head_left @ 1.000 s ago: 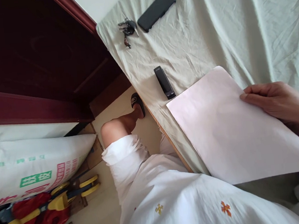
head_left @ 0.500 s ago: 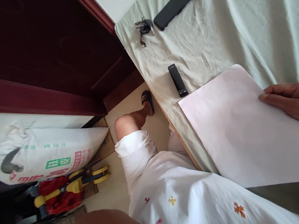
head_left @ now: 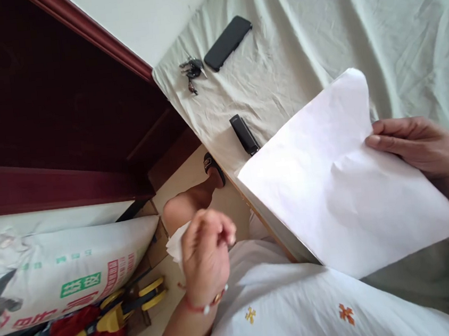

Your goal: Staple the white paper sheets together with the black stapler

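A white sheet of paper [head_left: 310, 180] is pinched at its right edge between the thumb and fingers of my right hand [head_left: 418, 145]. The sheet is raised and bent, with creases near the thumb. My left hand [head_left: 207, 250] is above my lap with its fingers curled in, left of the paper and apart from it; nothing shows in it. Partly under the paper's upper left edge lies a slim black oblong object [head_left: 243, 133], too plain to name.
A pale green cloth [head_left: 299, 37] covers the surface. On it lie a black phone-like slab [head_left: 228, 43] and a bunch of keys [head_left: 192, 70]. A white printed sack [head_left: 74, 269] and a red and yellow wheeled item [head_left: 104, 325] stand at left, below dark red furniture [head_left: 57, 100].
My left hand has come up into view from below. My right hand has lifted and bent the paper, shifting it left toward the black oblong object. The view has turned a little.
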{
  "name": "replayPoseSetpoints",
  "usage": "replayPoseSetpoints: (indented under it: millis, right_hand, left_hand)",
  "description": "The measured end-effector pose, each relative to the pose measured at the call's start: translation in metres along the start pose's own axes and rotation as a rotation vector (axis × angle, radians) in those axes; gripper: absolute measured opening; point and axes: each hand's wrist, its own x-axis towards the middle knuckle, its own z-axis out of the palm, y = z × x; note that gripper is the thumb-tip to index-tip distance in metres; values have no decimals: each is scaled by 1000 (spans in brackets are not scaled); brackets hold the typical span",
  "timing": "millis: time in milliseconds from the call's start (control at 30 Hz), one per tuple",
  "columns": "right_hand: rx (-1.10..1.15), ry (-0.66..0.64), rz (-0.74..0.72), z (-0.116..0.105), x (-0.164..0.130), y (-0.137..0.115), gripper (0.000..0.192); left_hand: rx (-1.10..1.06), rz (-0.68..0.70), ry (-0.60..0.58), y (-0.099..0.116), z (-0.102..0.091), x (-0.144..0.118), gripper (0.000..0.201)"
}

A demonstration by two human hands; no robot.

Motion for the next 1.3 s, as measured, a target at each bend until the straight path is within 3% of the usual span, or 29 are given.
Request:
replayPoseSetpoints:
  millis: [67, 200, 267, 333, 467, 567, 800, 1067, 1300]
  right_hand:
    - [1, 8, -13, 2, 1, 0, 42]
    - [-80, -39, -99, 2, 6, 2, 43]
    - [-87, -38, -137, 3, 8, 3, 43]
    - [-73, -32, -169, 4, 9, 3, 44]
    - [-59, -13, -227, 7, 10, 5, 46]
    - [-83, 31, -171, 7, 12, 8, 50]
    - [-60, 1, -16, 4, 9, 6, 47]
    - [-105, 19, -77, 3, 10, 8, 47]
    - [-138, 52, -161, 8, 10, 6, 47]
  left_hand:
    - [-43, -46, -77, -13, 10, 9, 33]
    - [-148, -222, -416, -42, 38, 23, 43]
    - [-111, -247, -491, -53, 50, 28, 47]
    - [-26, -220, -466, -60, 56, 32, 49]
    - [70, -141, -311, -67, 59, 37, 49]
    - [32, -128, -242, -68, 58, 41, 41]
    - [135, 53, -245, -63, 58, 48, 42]
    - [227, 139, -190, -67, 53, 60, 46]
    - [74, 102, -229, -69, 50, 66, 42]
